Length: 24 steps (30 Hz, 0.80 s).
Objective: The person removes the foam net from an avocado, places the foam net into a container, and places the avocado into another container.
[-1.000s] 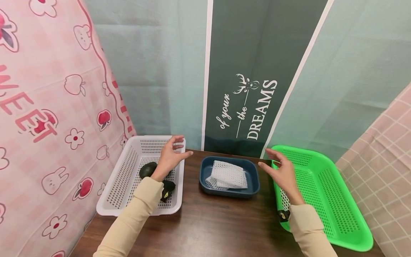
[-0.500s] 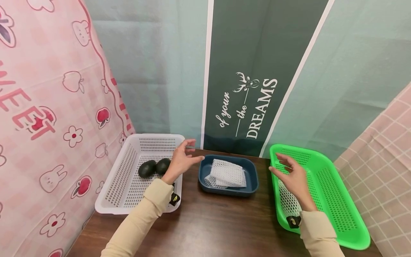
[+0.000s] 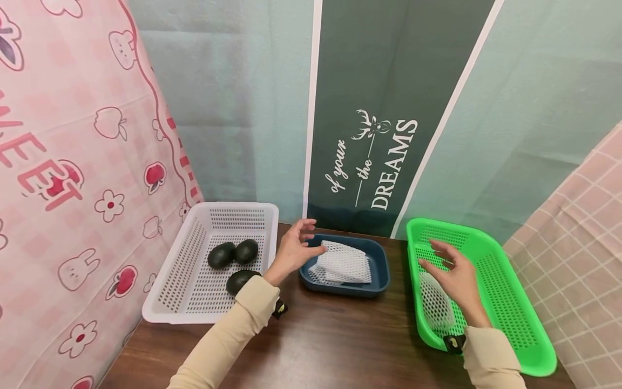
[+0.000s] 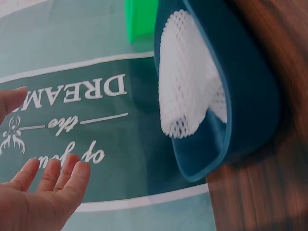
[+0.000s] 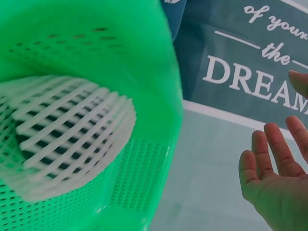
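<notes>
My left hand (image 3: 293, 248) hovers by the left end of the blue basin (image 3: 344, 292), fingers loosely bent, holding nothing. Folded white foam net sleeves (image 3: 344, 263) lie in that basin. Over the left side of the green basket (image 3: 515, 302) is my right hand (image 3: 457, 278), relaxed and without a thing in it. Below it, a dark fruit in a white foam net (image 3: 437, 305) lies in the basket; dark shows through the mesh of this netted fruit (image 5: 72, 134) in the right wrist view. Dark avocados (image 3: 222, 255) lie in the white basket (image 3: 167, 313), one partly behind my left sleeve.
The brown wooden table (image 3: 340, 340) bears both baskets and the basin between them. A green printed curtain (image 3: 369, 81) hangs close behind. Pink patterned cloth (image 3: 87, 162) stands at the left, a checked pink cloth (image 3: 573, 259) at the right.
My left hand has moved right, from over the white basket to the blue basin, uncovering the avocados. My right hand has shifted right and nearer over the green basket, showing more of the netted fruit.
</notes>
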Motion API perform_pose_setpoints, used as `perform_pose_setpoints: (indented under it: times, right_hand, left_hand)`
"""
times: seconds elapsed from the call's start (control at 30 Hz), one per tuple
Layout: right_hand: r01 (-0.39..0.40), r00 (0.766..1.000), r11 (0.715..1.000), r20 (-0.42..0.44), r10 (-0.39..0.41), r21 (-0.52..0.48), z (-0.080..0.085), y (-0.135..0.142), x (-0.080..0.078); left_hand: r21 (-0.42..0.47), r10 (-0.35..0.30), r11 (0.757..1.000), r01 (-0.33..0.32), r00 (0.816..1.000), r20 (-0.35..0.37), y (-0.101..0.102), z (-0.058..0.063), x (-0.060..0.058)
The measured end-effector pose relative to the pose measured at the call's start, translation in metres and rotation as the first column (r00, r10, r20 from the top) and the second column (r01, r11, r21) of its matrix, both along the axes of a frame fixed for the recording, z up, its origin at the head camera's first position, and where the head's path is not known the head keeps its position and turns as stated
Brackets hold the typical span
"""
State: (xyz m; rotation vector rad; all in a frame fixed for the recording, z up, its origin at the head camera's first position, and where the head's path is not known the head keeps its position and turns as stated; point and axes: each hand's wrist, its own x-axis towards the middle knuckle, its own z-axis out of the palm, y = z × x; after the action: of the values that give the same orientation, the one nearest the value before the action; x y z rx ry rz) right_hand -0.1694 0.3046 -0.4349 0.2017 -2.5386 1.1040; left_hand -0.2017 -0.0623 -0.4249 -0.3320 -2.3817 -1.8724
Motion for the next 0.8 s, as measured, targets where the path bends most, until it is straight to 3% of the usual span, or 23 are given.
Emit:
perform_pose_setpoints:
  times: [0.37, 0.8]
  right_hand:
    - [0.045, 0.998, 0.999, 0.031, -0.046, 0.027, -0.006, 0.019, 0.007]
    - [0.068, 0.996, 0.997, 0.051, -0.070, 0.029, -0.006, 0.030, 0.009]
  left_hand:
    - [0.015, -0.061, 0.998, 0.060, 0.998, 0.017, 0.030, -0.010, 0.007]
    - [0.118, -0.106, 0.988, 0.098, 0.992, 0.070, 0.065, -0.025, 0.013]
